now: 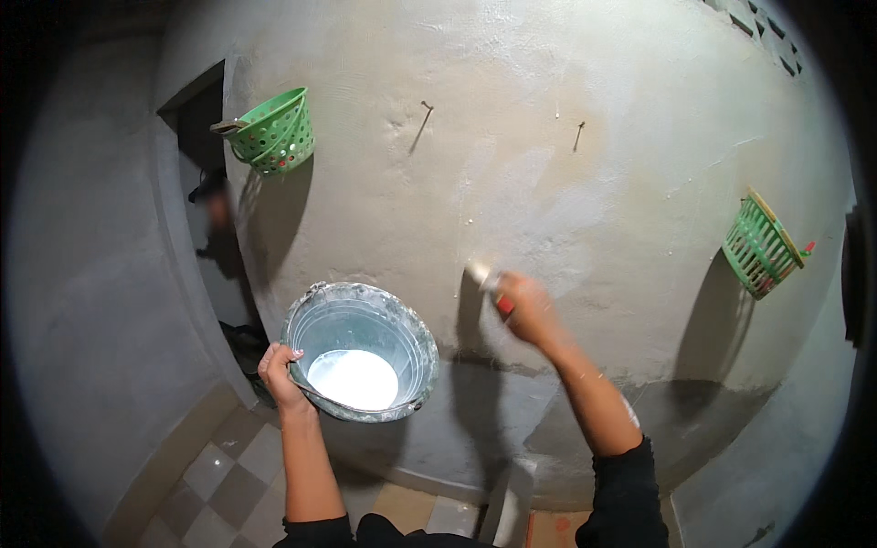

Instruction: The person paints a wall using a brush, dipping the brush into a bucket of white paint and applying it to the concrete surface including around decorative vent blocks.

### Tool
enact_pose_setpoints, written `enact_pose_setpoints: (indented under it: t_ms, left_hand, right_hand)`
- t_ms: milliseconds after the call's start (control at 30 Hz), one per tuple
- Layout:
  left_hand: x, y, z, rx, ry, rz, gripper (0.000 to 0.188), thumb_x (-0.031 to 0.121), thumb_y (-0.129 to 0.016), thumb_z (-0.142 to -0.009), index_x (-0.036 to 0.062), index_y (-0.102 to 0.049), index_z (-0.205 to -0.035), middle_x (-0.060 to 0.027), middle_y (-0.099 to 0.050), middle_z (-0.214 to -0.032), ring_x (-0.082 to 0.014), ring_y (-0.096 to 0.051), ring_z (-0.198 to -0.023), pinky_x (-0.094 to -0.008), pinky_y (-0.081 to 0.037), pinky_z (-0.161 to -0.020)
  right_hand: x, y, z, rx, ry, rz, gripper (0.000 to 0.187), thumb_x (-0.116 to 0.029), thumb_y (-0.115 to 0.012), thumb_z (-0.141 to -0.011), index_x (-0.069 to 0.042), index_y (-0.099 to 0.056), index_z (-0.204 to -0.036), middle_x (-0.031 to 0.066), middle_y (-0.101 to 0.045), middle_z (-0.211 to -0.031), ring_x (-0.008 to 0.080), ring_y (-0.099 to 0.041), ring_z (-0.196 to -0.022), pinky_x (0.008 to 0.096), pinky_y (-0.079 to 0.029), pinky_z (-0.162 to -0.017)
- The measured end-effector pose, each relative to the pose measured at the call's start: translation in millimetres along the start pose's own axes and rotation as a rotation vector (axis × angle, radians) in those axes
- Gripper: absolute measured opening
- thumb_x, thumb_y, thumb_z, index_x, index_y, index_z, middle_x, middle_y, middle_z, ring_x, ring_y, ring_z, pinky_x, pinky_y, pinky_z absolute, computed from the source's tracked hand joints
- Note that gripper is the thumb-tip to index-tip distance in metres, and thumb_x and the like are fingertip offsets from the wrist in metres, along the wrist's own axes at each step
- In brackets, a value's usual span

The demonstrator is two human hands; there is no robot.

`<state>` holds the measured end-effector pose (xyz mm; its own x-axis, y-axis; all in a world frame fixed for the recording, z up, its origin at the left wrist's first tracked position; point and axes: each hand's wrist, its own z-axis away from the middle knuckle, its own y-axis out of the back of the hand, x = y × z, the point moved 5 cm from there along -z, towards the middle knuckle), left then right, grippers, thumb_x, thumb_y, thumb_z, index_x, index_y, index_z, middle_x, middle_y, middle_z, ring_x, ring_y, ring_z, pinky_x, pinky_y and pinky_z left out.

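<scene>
My left hand (pixel 281 373) grips the rim of a dark, paint-smeared bucket (pixel 384 320) on its left side, thumb over the edge. White paint (pixel 353 380) pools in the bottom of the tilted bucket. To the right of it, my right hand (pixel 528 309) is closed round the handle of a paintbrush (pixel 482 273), slightly blurred. Its pale bristles point up and left, close to the wall (pixel 393 210); whether they touch it I cannot tell. Damp-looking whitish patches mark the plaster above the brush. Splashes of white show on my right forearm.
A green perforated basket (pixel 279 137) hangs on the wall at upper left, another green slatted basket (pixel 761 247) at right. Two nails (pixel 427 106) stick out between them. At left is a doorway (pixel 206 201) with a blurred person beyond. Checkered tiles (pixel 239 491) cover the floor.
</scene>
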<state>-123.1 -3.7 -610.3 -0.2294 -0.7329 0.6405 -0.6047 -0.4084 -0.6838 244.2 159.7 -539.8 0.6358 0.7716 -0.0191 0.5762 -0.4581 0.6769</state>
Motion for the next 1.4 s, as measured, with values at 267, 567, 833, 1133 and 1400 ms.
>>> enact_pose_setpoints:
  t_ms: [267,567,833,1133,1400]
  left_hand:
    - [-0.3,24.9,-1.9,0.008,-0.044,-0.099,0.015,0.011,-0.053,-0.076,0.0087,-0.045,-0.064,-0.0015,-0.049,-0.069,-0.0140,-0.050,-0.066,-0.0277,-0.043,-0.066]
    - [-14.1,18.1,-10.4,0.059,0.034,-0.047,0.012,0.008,-0.055,-0.072,0.0077,-0.046,-0.064,0.0010,-0.043,-0.069,-0.0128,-0.048,-0.067,-0.0264,-0.041,-0.068]
    - [-23.4,26.5,-19.5,-0.002,0.166,0.021,0.008,0.008,-0.055,-0.073,0.0073,-0.049,-0.067,-0.0034,-0.053,-0.075,-0.0163,-0.055,-0.072,-0.0279,-0.047,-0.073]
    - [-19.1,19.2,-26.1,-0.025,0.245,0.058,0.010,0.009,-0.054,-0.073,0.0099,-0.045,-0.069,-0.0053,-0.055,-0.077,-0.0197,-0.057,-0.074,-0.0324,-0.050,-0.075]
    - [-17.8,29.4,-44.7,-0.140,0.280,0.014,0.007,0.010,-0.053,-0.073,0.0046,-0.052,-0.078,-0.0114,-0.063,-0.086,-0.0238,-0.064,-0.084,-0.0358,-0.054,-0.080]
  right_hand:
    - [14.4,-4.4,-26.0,0.353,0.100,0.220,0.020,-0.005,-0.065,-0.085,-0.006,-0.071,-0.104,0.0176,-0.068,-0.120,0.0357,-0.068,-0.108,0.0441,-0.058,-0.082]
    - [30.6,-123.2,46.4,-0.552,-0.016,-0.114,0.032,-0.009,-0.074,-0.079,-0.004,-0.066,-0.110,0.0173,-0.068,-0.105,0.0352,-0.069,-0.102,0.0463,-0.058,-0.082]
    - [43.3,82.2,-88.5,0.547,0.114,0.148,0.026,0.002,-0.068,-0.083,-0.006,-0.070,-0.108,0.0134,-0.069,-0.120,0.0337,-0.069,-0.103,0.0421,-0.060,-0.082]
    - [-10.8,-118.7,45.8,-0.110,0.335,0.301,0.016,-0.013,-0.060,-0.090,-0.003,-0.069,-0.098,0.0166,-0.066,-0.120,0.0295,-0.067,-0.114,0.0397,-0.061,-0.080]
    - [23.5,-1.3,8.0,0.247,-0.267,-0.137,0.025,-0.007,-0.069,-0.083,-0.004,-0.068,-0.109,0.0210,-0.068,-0.095,0.0397,-0.067,-0.090,0.0464,-0.055,-0.079]
